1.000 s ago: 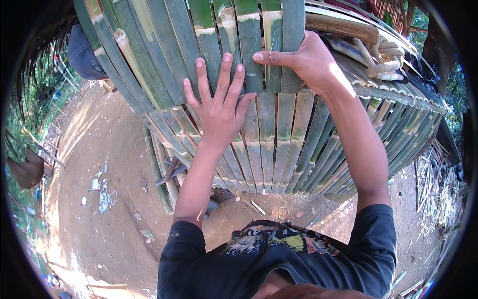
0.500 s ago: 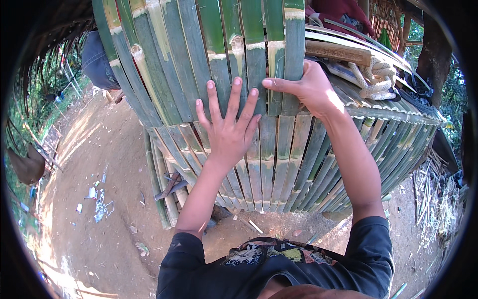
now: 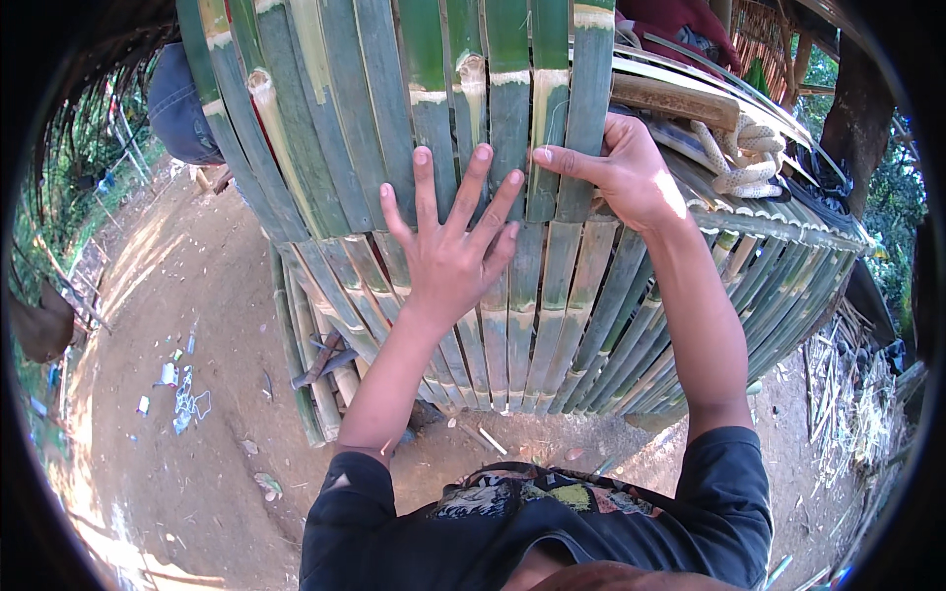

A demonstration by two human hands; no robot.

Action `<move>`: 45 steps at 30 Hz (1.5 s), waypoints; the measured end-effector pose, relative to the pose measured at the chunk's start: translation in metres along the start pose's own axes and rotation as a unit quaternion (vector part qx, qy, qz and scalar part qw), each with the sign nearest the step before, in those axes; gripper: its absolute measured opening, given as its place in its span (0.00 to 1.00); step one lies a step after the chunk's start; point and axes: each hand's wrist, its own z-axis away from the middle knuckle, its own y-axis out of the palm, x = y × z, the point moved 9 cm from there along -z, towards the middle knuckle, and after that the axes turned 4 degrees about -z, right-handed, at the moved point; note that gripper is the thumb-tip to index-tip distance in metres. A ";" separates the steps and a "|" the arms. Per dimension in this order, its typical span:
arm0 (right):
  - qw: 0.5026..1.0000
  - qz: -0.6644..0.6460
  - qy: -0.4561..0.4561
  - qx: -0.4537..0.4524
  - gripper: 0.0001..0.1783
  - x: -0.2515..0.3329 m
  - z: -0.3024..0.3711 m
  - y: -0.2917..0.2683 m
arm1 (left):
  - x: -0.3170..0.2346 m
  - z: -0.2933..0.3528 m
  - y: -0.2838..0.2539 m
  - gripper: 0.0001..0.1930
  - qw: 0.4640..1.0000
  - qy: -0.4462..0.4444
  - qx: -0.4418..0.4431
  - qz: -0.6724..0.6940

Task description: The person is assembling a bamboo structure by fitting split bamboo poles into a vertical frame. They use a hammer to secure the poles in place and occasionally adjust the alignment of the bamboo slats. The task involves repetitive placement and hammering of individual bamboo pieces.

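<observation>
A panel of green split-bamboo slats lies on top of a wall of upright bamboo strips. My left hand rests flat on the panel's near edge with the fingers spread. Further right, my right hand grips the panel's right edge at the outermost slat. The thumb lies over the top of the slats, and the other fingers are hidden beneath or behind that edge.
Coiled pale rope and a wooden piece lie on the bamboo surface to the right. Bamboo poles stand at lower left. Litter is scattered on the dirt ground. A person's denim-clad part shows at upper left.
The view has shifted slightly. My right thumb has slid a little rightward relative to the slats, and the left hand stays spread on the panel.
</observation>
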 end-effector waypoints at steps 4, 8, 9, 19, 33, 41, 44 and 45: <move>1.000 0.003 -0.011 -0.001 0.16 0.005 0.002 0.003 | -0.004 -0.002 -0.006 0.28 0.998 -0.005 -0.057 0.005; 1.000 -0.004 -0.013 -0.007 0.17 0.003 0.002 0.002 | -0.016 -0.004 -0.005 0.28 0.998 0.015 -0.064 -0.009; 1.000 0.003 -0.014 -0.010 0.17 0.003 0.002 0.002 | -0.019 -0.006 -0.004 0.28 0.998 0.026 -0.055 -0.010; 0.999 0.037 -0.019 -0.016 0.18 0.000 0.004 0.000 | -0.028 -0.002 0.007 0.31 0.999 0.031 -0.012 -0.005; 1.000 -0.005 0.001 -0.024 0.16 -0.007 0.005 -0.007 | -0.042 0.004 0.024 0.38 0.999 0.017 0.024 0.022; 0.999 -0.027 -0.009 -0.029 0.16 -0.004 0.006 -0.005 | -0.038 0.014 0.025 0.40 0.997 0.034 0.035 0.057; 0.996 -0.079 -0.036 -0.030 0.17 -0.004 0.005 -0.008 | -0.047 0.025 0.021 0.40 0.996 0.054 0.049 0.051; 0.994 -0.098 -0.047 -0.024 0.18 -0.004 0.004 -0.010 | -0.053 0.027 0.021 0.40 0.995 0.065 0.058 0.040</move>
